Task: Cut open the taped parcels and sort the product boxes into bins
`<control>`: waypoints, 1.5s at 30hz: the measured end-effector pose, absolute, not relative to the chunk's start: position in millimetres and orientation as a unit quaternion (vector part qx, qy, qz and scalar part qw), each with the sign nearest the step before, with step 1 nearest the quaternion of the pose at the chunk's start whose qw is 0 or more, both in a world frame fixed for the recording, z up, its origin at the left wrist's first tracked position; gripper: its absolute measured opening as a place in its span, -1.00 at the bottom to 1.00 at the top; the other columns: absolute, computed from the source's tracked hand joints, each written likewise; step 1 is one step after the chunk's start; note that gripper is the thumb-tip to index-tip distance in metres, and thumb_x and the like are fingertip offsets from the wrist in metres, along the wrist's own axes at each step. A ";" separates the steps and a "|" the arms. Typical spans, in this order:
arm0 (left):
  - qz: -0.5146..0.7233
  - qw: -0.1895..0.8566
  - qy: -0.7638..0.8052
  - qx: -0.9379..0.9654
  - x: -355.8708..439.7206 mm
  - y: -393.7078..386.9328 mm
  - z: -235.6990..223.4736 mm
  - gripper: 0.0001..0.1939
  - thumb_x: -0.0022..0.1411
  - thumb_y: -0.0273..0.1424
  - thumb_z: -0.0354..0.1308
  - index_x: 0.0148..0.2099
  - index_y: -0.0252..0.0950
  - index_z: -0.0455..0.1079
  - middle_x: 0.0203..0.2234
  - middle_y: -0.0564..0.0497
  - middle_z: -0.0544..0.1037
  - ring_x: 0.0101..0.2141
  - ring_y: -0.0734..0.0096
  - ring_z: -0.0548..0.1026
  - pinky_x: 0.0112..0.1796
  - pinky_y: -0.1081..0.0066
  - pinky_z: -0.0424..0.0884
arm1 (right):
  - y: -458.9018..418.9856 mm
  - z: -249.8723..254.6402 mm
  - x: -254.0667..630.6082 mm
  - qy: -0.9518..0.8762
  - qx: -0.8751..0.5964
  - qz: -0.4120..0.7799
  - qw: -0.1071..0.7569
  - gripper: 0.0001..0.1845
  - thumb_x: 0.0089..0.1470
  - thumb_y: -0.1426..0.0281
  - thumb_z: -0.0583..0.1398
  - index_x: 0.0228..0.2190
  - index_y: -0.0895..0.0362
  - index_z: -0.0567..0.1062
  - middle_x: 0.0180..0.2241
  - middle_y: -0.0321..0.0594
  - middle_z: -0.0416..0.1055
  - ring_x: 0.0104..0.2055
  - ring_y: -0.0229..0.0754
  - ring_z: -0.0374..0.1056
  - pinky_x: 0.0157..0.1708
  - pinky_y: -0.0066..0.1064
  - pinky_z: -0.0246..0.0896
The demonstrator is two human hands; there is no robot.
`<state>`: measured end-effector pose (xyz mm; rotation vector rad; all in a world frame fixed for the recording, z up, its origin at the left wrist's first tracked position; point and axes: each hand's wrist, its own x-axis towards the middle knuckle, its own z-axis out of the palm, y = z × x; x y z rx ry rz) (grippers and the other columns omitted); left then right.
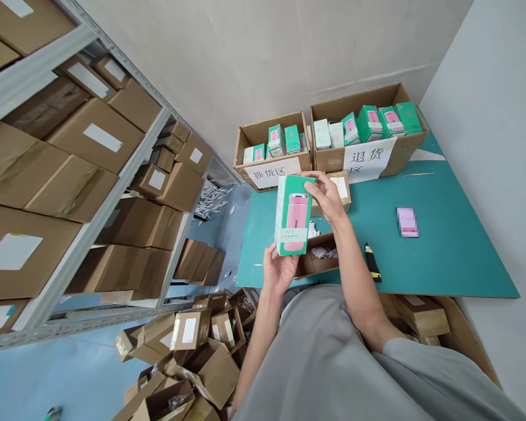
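Between my two hands is a green and white product box (296,216) with a pink device pictured on its front, tilted and raised over the table. My left hand (280,269) supports its bottom end, the fingers partly behind it. My right hand (326,196) grips the upper right corner with the thumb on the front face. Below the box lies an opened cardboard carton (307,267) with crumpled paper inside. Behind my right hand stands a small labelled carton (342,188), partly covered.
Two large cartons, the left (272,166) and the right (328,158), hold similar boxes at the back of the green table (456,251). A yellow and black utility knife (372,263) and a phone (407,222) lie to the right. Shelves (155,140) and discarded cartons (214,374) stand left.
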<state>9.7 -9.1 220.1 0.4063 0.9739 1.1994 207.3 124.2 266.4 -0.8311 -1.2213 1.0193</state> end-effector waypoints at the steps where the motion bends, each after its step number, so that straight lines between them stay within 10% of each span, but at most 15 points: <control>1: 0.532 0.698 0.439 0.192 9.4 -8.7 220.3 -0.45 0.27 -0.01 0.39 0.15 -0.26 0.58 0.10 -0.20 0.73 0.26 -0.06 0.62 0.22 0.09 0.62 | 123.6 267.0 206.3 -0.533 -0.364 0.443 0.622 -0.33 0.21 -0.37 0.33 0.02 -0.13 0.65 0.11 -0.13 0.64 0.23 0.12 0.53 0.22 0.04 0.54; 11: 0.574 0.643 0.452 0.230 28.1 -19.1 208.7 -0.30 0.13 -0.19 0.60 0.25 -0.13 0.45 0.16 -0.07 0.69 0.29 0.14 0.60 0.38 0.13 0.45 | 124.8 263.2 203.1 -0.527 -0.404 0.413 0.623 -0.39 0.18 -0.28 0.41 -0.07 -0.06 0.66 0.04 -0.12 0.67 0.09 0.06 0.58 0.10 -0.04 0.62; 24: 0.460 0.770 0.406 0.173 3.7 -17.1 224.5 -0.26 0.21 0.24 0.34 0.19 -0.19 0.57 0.02 -0.26 0.67 0.05 -0.03 0.64 -0.25 0.27 0.68 | 110.9 276.9 208.5 -0.572 -0.319 0.481 0.584 -0.27 0.22 -0.37 0.31 0.16 -0.17 0.57 0.32 -0.11 0.52 0.37 0.14 0.43 0.30 0.11 0.48; 33: 0.462 0.785 0.388 0.141 10.3 -25.5 223.2 -0.22 0.28 0.20 0.35 0.35 -0.16 0.49 0.00 -0.25 0.66 -0.06 0.04 0.63 -0.12 0.14 0.68 | 123.9 251.5 196.9 -0.557 -0.315 0.535 0.552 -0.20 0.19 -0.39 0.23 0.22 -0.17 0.47 0.27 -0.13 0.51 0.23 0.11 0.48 0.14 -0.01 0.54; 45: 0.591 0.681 0.429 0.061 18.6 -14.3 204.4 -0.73 0.42 -0.39 0.43 0.11 -0.29 0.55 -0.05 -0.13 0.76 -0.02 0.34 0.75 0.15 0.39 0.64 | 126.3 249.9 195.5 -0.524 -0.418 0.435 0.601 -0.53 0.15 -0.07 0.45 -0.09 -0.01 0.61 0.06 -0.14 0.62 0.12 0.04 0.51 0.09 -0.13 0.49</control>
